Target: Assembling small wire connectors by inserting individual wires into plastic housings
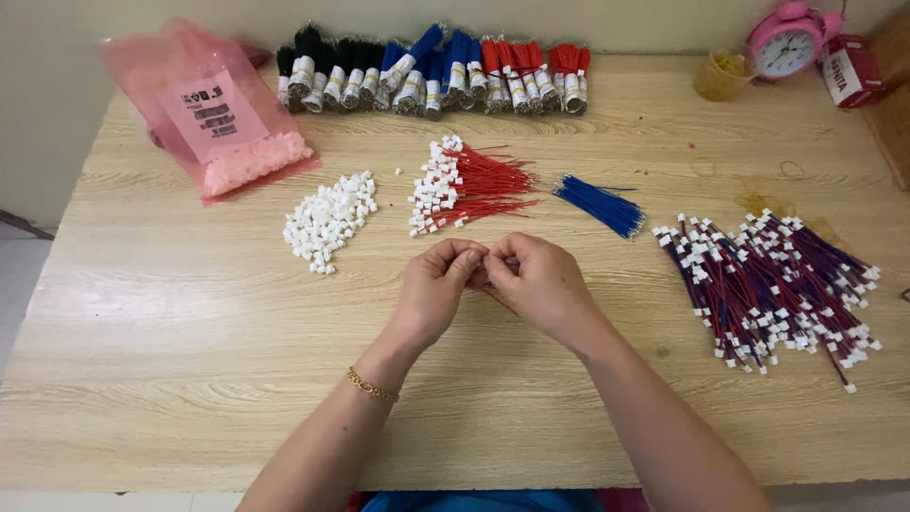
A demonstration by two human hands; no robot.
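Left hand (434, 284): fingertips pinched, meeting the right hand.
Right hand (536, 280): pinched on a red wire (497, 297), seemingly, mostly hidden between the fingers.
Landmark: red wire pile (464, 185) just beyond both hands.
White plugs (327, 220): left of that pile.

I see both forearms angling in over the wooden table (142, 379), left hand (436, 284) and right hand (540, 284) meeting fingertip to fingertip (bracelet on the left wrist), apparently pinching something small.
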